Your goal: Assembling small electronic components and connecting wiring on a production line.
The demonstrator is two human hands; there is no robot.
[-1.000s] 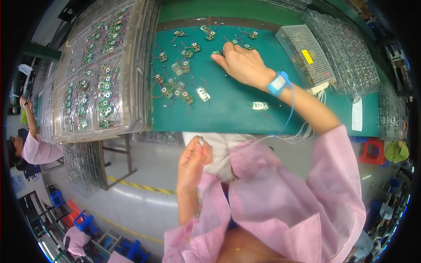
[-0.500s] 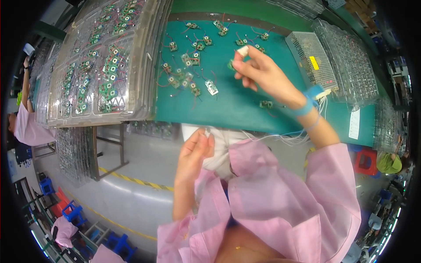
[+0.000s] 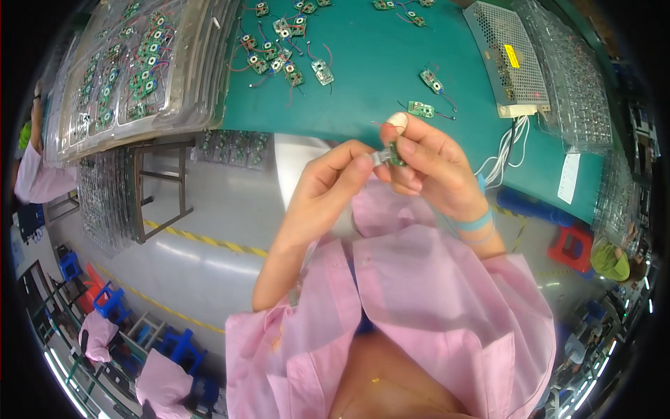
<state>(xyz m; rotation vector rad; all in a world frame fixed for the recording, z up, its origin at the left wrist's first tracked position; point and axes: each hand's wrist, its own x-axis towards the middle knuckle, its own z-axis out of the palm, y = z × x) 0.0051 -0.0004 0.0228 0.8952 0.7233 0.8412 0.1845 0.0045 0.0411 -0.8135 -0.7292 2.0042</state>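
Just beyond the near edge of the green bench mat (image 3: 356,84), my two hands meet. My left hand (image 3: 328,185) pinches a small translucent whitish piece (image 3: 380,158) between thumb and fingertips. Against it, my right hand (image 3: 436,164) grips a small green circuit board (image 3: 396,155), mostly hidden by the fingers. A white finger cot (image 3: 398,120) covers one right fingertip, and a blue band (image 3: 478,222) circles that wrist. Beyond the right hand lie a wired circuit board (image 3: 421,109) and another wired board (image 3: 431,82). Whether the held piece and board are joined, I cannot tell.
Stacked clear trays (image 3: 202,105) of boards stand at the left. Several wired boards (image 3: 279,61) are scattered on the mat's far left. On the right are a perforated metal power box (image 3: 508,59), white cables (image 3: 508,150), more clear trays (image 3: 569,77) and a paper strip (image 3: 569,176).
My right hand has come down from over the mat with the circuit board, and my left has risen to meet it with the translucent piece. The view has shifted, so the bench appears higher.
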